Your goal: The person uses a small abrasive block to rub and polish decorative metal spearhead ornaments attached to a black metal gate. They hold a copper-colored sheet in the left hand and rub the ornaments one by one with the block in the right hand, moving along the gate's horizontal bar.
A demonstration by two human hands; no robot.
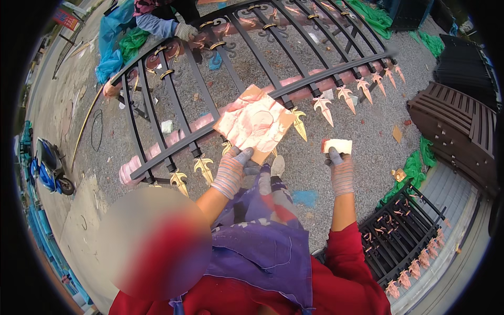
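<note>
My left hand (231, 170), in a striped grey glove, is closed on the lower corner of a cardboard piece (289, 124). Crumpled plastic smeared with pale pink paint (256, 118) covers most of that card. To the right, my gloved right hand (341, 169) pinches a cream sponge block (338, 146), reddish at its left end. Beyond both hands lies a black metal fence panel (247, 29) with scrollwork. Its near-edge spearheads are gold on the left, such as the gold spearhead (203, 169), and pink-copper on the right, such as the pink spearhead (323, 109).
Pink-wrapped supports (173, 137) run under the panel. A co-worker's gloved hand (186, 32) rests at its far left. Another black panel (407, 236) lies at lower right, near brown metal sections (454, 121) and green netting (415, 170). A blue scooter (50, 167) stands far left.
</note>
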